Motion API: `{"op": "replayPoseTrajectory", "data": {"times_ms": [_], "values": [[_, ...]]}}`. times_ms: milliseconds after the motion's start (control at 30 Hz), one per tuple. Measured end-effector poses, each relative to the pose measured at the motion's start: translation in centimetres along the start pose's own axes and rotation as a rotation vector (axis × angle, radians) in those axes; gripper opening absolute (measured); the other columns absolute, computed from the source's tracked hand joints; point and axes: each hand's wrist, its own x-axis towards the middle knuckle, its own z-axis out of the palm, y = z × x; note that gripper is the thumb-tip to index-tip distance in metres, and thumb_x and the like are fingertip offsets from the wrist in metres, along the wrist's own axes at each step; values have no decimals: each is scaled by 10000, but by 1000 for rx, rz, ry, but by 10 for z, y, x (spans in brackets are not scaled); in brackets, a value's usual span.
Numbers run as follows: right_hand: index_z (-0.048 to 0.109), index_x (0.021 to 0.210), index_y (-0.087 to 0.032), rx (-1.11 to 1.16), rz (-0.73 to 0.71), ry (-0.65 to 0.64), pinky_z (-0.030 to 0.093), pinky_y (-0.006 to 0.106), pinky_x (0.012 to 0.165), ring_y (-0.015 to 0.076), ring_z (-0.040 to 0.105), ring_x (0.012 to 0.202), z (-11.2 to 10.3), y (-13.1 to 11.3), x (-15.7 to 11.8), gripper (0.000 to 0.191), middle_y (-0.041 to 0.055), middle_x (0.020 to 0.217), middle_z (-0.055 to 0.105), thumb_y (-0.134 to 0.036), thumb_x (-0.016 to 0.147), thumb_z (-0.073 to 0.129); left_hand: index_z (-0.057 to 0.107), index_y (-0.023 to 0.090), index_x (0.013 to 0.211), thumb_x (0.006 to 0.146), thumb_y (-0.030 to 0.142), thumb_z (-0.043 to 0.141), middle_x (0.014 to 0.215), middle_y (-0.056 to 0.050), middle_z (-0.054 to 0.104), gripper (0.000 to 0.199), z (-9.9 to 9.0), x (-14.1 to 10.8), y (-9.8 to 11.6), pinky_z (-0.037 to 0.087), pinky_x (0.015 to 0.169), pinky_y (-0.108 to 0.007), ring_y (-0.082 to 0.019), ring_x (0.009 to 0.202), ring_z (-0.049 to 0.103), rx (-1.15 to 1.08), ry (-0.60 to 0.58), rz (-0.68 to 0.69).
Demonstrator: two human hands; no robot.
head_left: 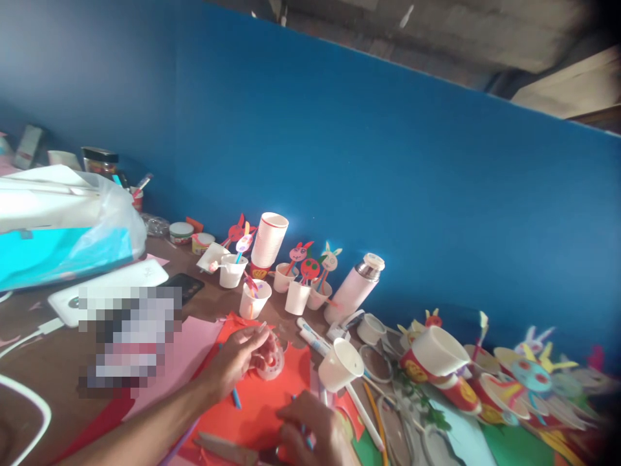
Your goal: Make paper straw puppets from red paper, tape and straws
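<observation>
My left hand point(245, 359) is closed on a clear tape roll point(272, 364), pinching it near its upper edge above a red paper sheet point(262, 408). Low in the view, my right hand point(317, 424) is bent over the same sheet, blurred. A grey metal blade point(226, 448), apparently of scissors, points left from under that hand; whether the fingers grip its handle, I cannot tell. A blue stick point(235, 396) lies between my hands. Just beyond the right hand stands a white paper cup point(341, 366).
Paper cups with paper animal faces on sticks point(297, 298) stand by the blue wall point(388, 168), near a cup stack point(270, 239) and a pink thermos point(354, 291). More decorated cups point(504, 388) crowd the right. A white power bank point(111, 291) and plastic bag point(121, 220) lie left.
</observation>
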Motion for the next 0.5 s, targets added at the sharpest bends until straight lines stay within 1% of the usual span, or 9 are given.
{"op": "replayPoseTrajectory", "data": {"times_ms": [67, 100, 133, 167, 233, 300, 333, 433, 500], "values": [[726, 926, -240, 41, 67, 41, 479, 211, 624, 152, 655, 684, -5, -8, 20, 166, 15, 786, 714, -275, 875, 571, 647, 143, 726, 777, 610, 680, 669, -33, 631, 471, 3, -4, 2, 433, 570, -238, -138, 601, 573, -1, -64, 22], [711, 989, -212, 126, 157, 61, 487, 218, 627, 162, 662, 710, -5, -11, 30, 195, 30, 815, 721, -307, 889, 573, 655, 138, 735, 813, 600, 643, 669, -42, 635, 468, 5, -6, 3, 439, 580, -249, -145, 606, 575, -1, -104, 36], [693, 1027, -185, 218, 200, 59, 501, 237, 660, 181, 672, 759, -5, -14, 40, 253, 52, 851, 723, -370, 889, 590, 663, 133, 745, 836, 588, 619, 671, -50, 640, 467, 5, -7, 3, 444, 588, -257, -149, 608, 575, -1, -130, 45], [676, 1041, -159, 316, 207, 56, 513, 259, 693, 199, 674, 805, -3, -17, 49, 324, 74, 888, 722, -432, 882, 599, 670, 127, 755, 844, 580, 612, 673, -55, 645, 465, 6, -8, 3, 447, 590, -262, -150, 604, 574, -1, -137, 47], [657, 985, -134, 514, 220, 77, 525, 290, 695, 214, 671, 788, 3, -23, 64, 407, 90, 862, 711, -515, 845, 625, 676, 120, 767, 825, 577, 640, 661, -55, 646, 463, 5, -7, 0, 450, 583, -262, -148, 588, 571, -4, -115, 49], [639, 910, -139, 670, 246, 114, 522, 298, 648, 203, 656, 703, 12, -27, 74, 412, 73, 787, 694, -539, 812, 651, 678, 117, 767, 795, 593, 670, 633, -47, 638, 476, 3, -5, -3, 451, 568, -256, -147, 572, 573, 0, -79, 63], [629, 863, -146, 712, 263, 136, 512, 292, 621, 191, 641, 659, 16, -29, 77, 397, 58, 743, 681, -537, 799, 665, 679, 115, 760, 786, 601, 675, 619, -45, 634, 487, 2, -3, -5, 452, 561, -253, -146, 561, 572, 9, -65, 73], [592, 726, -161, 710, 294, 193, 473, 267, 580, 160, 587, 588, 22, -29, 81, 371, 26, 649, 640, -518, 780, 680, 695, 108, 769, 778, 604, 682, 629, -50, 649, 496, -1, -1, -7, 466, 555, -250, -145, 552, 580, 50, -30, 78], [579, 691, -164, 669, 304, 197, 458, 259, 577, 153, 568, 582, 21, -28, 81, 371, 19, 628, 625, -511, 791, 663, 705, 106, 782, 786, 605, 672, 639, -54, 656, 500, -2, -1, -7, 473, 556, -252, -148, 552, 583, 83, -25, 77]]}}
